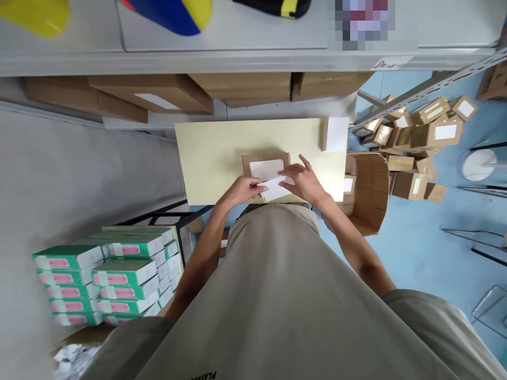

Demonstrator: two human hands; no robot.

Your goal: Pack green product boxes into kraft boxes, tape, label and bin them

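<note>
A small brown cardboard box [264, 160] with a white label on top lies on the pale yellow table [214, 153] in front of me. Over its near edge I hold a white label sheet [274, 189] with a yellow corner. My left hand [242, 189] pinches the sheet's left end, fingers closed. My right hand [301, 180] rests on its right end with fingers partly spread, touching both the sheet and the box. A stack of white labels [336, 133] lies at the table's far right corner.
Green and white boxes [114, 274] are stacked low on the left. An open carton [370, 190] stands right of the table, with several small labelled brown boxes [420, 137] piled on the blue floor beyond. Grey shelving [237, 58] with brown cartons runs across the top.
</note>
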